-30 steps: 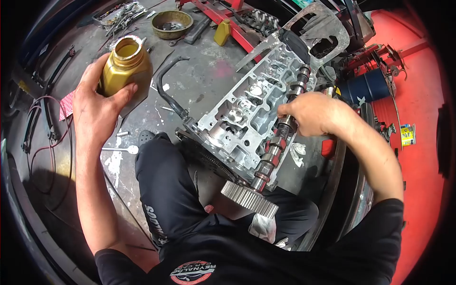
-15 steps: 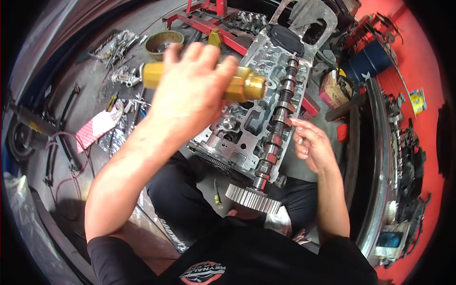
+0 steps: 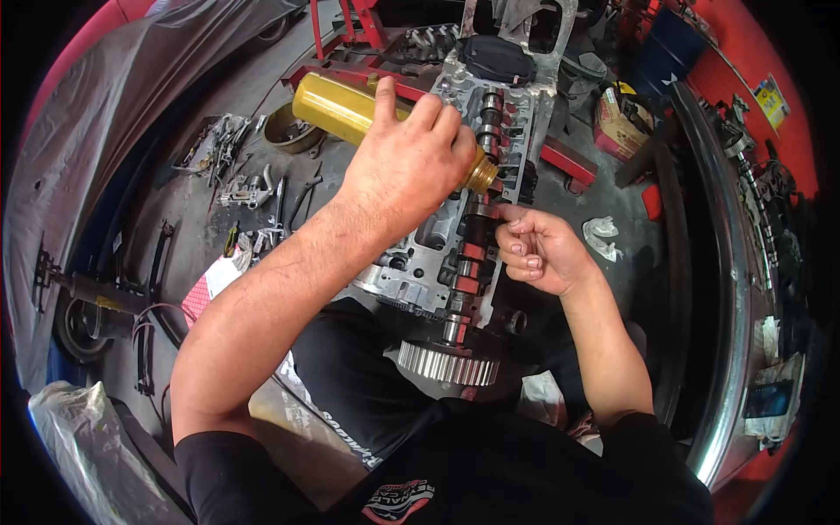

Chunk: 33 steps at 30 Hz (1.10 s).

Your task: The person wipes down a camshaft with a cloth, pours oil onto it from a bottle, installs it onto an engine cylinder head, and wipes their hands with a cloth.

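Observation:
My left hand [image 3: 407, 149] is closed around a yellow oil bottle [image 3: 337, 107]. The bottle is tilted, its golden neck lower and right, just above the camshaft [image 3: 472, 254]. I cannot make out whether oil is flowing. The camshaft, with dark and shiny lobes, lies lengthwise on an aluminium cylinder head [image 3: 389, 280]. A toothed gear [image 3: 448, 363] sits on its near end. My right hand [image 3: 544, 249] is at the camshaft's right side, fingers curled and the uppermost fingertips against a lobe; their exact hold is partly hidden.
A round pan [image 3: 291, 129] and loose metal parts [image 3: 214, 144] lie on the floor to the left. Beyond the head is a red stand [image 3: 350, 74]. To the right are a cardboard box [image 3: 621, 127], a crumpled white cloth [image 3: 601, 238] and a long metal bumper [image 3: 731, 350].
The bottle has tipped further, its neck now lower and closer to the camshaft. My right hand stays by the camshaft, its fingers more curled. The camera view has shifted.

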Tool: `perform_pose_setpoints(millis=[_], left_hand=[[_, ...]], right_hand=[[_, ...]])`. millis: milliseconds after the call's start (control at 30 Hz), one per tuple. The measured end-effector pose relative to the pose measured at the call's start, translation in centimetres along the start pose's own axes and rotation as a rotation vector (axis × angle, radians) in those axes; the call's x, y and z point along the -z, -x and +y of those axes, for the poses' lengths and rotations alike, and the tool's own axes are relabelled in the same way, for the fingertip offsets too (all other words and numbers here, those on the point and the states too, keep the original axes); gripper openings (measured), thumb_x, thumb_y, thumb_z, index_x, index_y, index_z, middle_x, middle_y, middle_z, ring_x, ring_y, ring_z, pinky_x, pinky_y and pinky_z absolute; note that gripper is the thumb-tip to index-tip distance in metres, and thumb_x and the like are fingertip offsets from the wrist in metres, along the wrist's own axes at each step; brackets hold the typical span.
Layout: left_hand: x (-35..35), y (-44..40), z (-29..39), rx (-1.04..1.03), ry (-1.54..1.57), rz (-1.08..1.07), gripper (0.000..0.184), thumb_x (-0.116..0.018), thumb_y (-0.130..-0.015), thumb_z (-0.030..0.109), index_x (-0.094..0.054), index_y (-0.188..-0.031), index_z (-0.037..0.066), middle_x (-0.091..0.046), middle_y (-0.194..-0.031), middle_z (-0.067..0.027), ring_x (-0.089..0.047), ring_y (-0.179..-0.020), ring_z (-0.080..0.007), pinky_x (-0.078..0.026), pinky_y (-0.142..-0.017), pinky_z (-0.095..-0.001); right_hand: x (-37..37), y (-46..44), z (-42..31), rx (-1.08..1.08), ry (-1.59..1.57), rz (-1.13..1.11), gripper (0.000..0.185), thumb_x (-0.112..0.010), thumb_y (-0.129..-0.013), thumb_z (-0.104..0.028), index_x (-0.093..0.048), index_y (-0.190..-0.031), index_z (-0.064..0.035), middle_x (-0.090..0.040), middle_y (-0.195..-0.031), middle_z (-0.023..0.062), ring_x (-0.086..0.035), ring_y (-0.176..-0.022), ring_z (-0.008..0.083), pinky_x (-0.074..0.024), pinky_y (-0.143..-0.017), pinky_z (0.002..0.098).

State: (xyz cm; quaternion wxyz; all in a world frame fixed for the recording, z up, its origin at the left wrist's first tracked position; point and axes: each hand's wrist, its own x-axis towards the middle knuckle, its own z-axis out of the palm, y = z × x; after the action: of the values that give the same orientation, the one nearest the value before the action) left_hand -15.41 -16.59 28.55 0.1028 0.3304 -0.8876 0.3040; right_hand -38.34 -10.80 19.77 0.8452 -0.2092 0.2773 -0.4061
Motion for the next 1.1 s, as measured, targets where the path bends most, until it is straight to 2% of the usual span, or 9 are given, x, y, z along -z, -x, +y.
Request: perform_pose_setpoints(millis=[100,167,200,267,367,400,633,700,1100], left_hand=[[0.2,-0.4,0.3,-0.024,-0.004,-0.003,0.041,-0.070,-0.080,0.014,-0.060,-0.120,0.011,-0.054,-0.107,-0.0050,-0.054,-0.113,-0.0227,-0.031,-0.111,-0.0655],[0.3,-0.6,0.4,-0.036,-0.010,0.007,0.040,-0.069,-0.081,0.014,-0.060,-0.120,0.011,-0.054,-0.106,-0.0045,-0.054,-0.112,-0.0224,-0.031,-0.111,-0.0654],[0.3,-0.8,0.4,-0.042,-0.015,0.021,0.039,-0.069,-0.081,0.015,-0.060,-0.119,0.011,-0.054,-0.105,-0.0041,-0.054,-0.112,-0.0222,-0.031,-0.111,-0.0654],[0.2,-1.0,0.5,-0.049,-0.025,0.030,0.037,-0.068,-0.083,0.016,-0.060,-0.119,0.011,-0.054,-0.104,-0.0040,-0.055,-0.111,-0.0220,-0.031,-0.111,-0.0654],[-0.2,-1.1,0.5,-0.070,-0.045,0.097,0.027,-0.066,-0.084,0.019,-0.065,-0.109,0.009,-0.055,-0.098,-0.0034,-0.055,-0.107,-0.0214,-0.034,-0.108,-0.0675],[-0.3,-1.1,0.5,-0.089,-0.055,0.157,0.021,-0.065,-0.084,0.021,-0.069,-0.100,0.008,-0.057,-0.093,-0.0030,-0.056,-0.104,-0.0209,-0.036,-0.105,-0.0696],[0.1,-1.3,0.6,-0.101,-0.072,0.160,0.021,-0.066,-0.085,0.022,-0.070,-0.100,0.009,-0.056,-0.091,-0.0023,-0.056,-0.103,-0.0203,-0.036,-0.106,-0.0693],[0.5,-1.2,0.7,-0.079,-0.075,0.056,0.032,-0.066,-0.086,0.021,-0.062,-0.115,0.012,-0.052,-0.098,-0.0023,-0.055,-0.107,-0.0194,-0.031,-0.111,-0.0659],[1.1,-1.3,0.8,-0.087,-0.110,0.058,0.033,-0.067,-0.086,0.020,-0.062,-0.118,0.012,-0.052,-0.098,-0.0016,-0.055,-0.108,-0.0178,-0.031,-0.112,-0.0658]], right_hand=[[-1.3,1.0,-0.1,0.036,0.147,0.012,0.012,-0.047,-0.092,-0.010,-0.050,-0.103,-0.0069,-0.050,-0.070,0.0030,-0.038,-0.045,0.0075,-0.0326,-0.041,0.0222],[-2.0,1.5,-0.3,0.055,0.224,0.046,0.035,-0.048,-0.091,-0.010,-0.046,-0.126,-0.0008,-0.054,-0.072,0.0058,-0.040,-0.046,0.0085,-0.0341,-0.042,0.0233],[-2.0,1.6,-0.3,0.058,0.220,0.046,0.035,-0.048,-0.091,-0.010,-0.046,-0.126,-0.0008,-0.054,-0.072,0.0058,-0.040,-0.046,0.0085,-0.0341,-0.042,0.0233],[-2.0,1.6,-0.4,0.063,0.240,0.066,0.060,-0.050,-0.091,-0.010,-0.029,-0.146,0.0041,-0.055,-0.072,0.0072,-0.042,-0.046,0.0094,-0.0351,-0.043,0.0236],[-2.0,1.7,-0.7,0.060,0.251,0.035,0.070,-0.050,-0.091,-0.010,-0.020,-0.152,0.0052,-0.056,-0.071,0.0075,-0.043,-0.046,0.0100,-0.0359,-0.043,0.0245],[-2.1,1.7,-0.7,0.059,0.249,0.035,0.070,-0.050,-0.091,-0.010,-0.020,-0.152,0.0052,-0.056,-0.071,0.0075,-0.043,-0.046,0.0100,-0.0359,-0.043,0.0245],[-2.9,1.5,-0.1,0.074,0.435,0.110,0.078,-0.050,-0.088,-0.009,-0.014,-0.156,0.0050,-0.058,-0.071,0.0058,-0.045,-0.048,0.0084,-0.0369,-0.044,0.0228],[-3.3,1.4,0.0,0.069,0.517,0.139,0.080,-0.050,-0.087,-0.009,-0.013,-0.157,0.0050,-0.058,-0.070,0.0049,-0.045,-0.049,0.0078,-0.0373,-0.044,0.0224],[-3.7,1.4,-0.4,0.094,0.612,0.207,0.074,-0.051,-0.089,-0.009,-0.021,-0.154,0.0075,-0.055,-0.067,0.0029,-0.046,-0.049,0.0075,-0.0380,-0.044,0.0218]])
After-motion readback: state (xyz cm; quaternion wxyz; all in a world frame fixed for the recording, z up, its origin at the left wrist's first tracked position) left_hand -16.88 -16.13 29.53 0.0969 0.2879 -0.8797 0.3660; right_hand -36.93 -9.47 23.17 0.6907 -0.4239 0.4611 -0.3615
